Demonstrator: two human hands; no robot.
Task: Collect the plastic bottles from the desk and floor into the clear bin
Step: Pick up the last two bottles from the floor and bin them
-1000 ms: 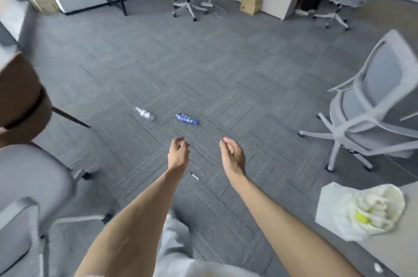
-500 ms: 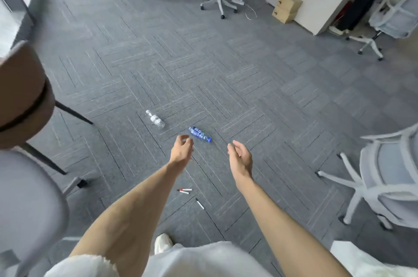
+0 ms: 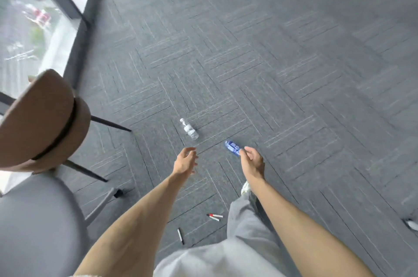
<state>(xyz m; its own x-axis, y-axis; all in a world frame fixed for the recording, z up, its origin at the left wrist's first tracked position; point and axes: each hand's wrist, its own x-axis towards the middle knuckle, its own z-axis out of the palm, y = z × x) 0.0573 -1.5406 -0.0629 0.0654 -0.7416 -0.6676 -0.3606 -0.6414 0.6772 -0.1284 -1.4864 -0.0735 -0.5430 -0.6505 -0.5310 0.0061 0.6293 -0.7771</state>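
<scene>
Both hands are held out over the grey carpet (image 3: 282,68) and nothing is gripped by either. The left hand (image 3: 185,161) is seen with its fingers relaxed and slightly spread, palm turned inward. The right hand (image 3: 252,160) is seen with its fingers loosely curled, its fingertips meeting the near end of the blue-labelled bottle (image 3: 232,147) in the view; whether the bottle is actually touched cannot be told. That bottle is laid on its side on the carpet, just beyond the right hand. A clear bottle (image 3: 189,132) is laid on its side a little further out, beyond the left hand and apart from it. Behind the hands, near the grey trouser leg (image 3: 246,227), a red-capped marker (image 3: 214,216) and a black marker (image 3: 181,235) are seen on the floor. A brown chair (image 3: 43,118) and a grey chair (image 3: 34,220) are placed at the left, beside the window (image 3: 24,18).
</scene>
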